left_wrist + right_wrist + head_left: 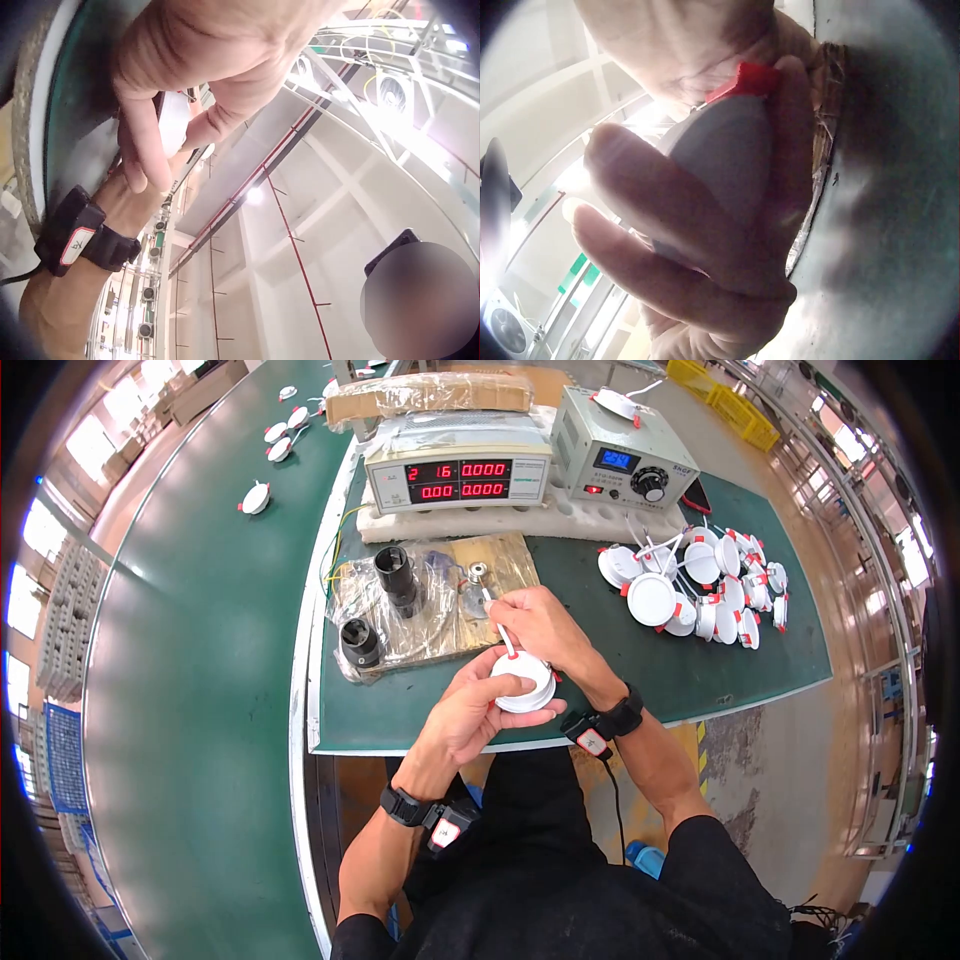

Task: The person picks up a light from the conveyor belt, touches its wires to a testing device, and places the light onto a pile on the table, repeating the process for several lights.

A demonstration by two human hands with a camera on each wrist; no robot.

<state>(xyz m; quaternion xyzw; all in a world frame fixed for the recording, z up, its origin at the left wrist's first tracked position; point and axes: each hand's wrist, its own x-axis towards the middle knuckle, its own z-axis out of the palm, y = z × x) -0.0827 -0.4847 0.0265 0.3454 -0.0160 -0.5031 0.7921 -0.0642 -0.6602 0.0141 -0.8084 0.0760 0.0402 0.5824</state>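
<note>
In the head view a round white lamp (524,682) with red clips lies in the left hand (468,710), the thumb on its face and the fingers beneath. The right hand (548,628) pinches the lamp's white cable (506,638) above it, near a metal fitting (477,572) on the wooden board (505,560). In the left wrist view the left hand (202,52) grips the lamp's edge (173,120). The right wrist view shows the lamp (727,150), a red clip (744,81) and fingers curled around it; the cable's end is hard to make out.
Two black sockets (397,575) stand on the film-covered board. Behind are a meter with red digits (455,478) and a grey power supply (625,455). Several white lamps (652,599) are heaped at the right; more lie on the green surface (200,660) at the left.
</note>
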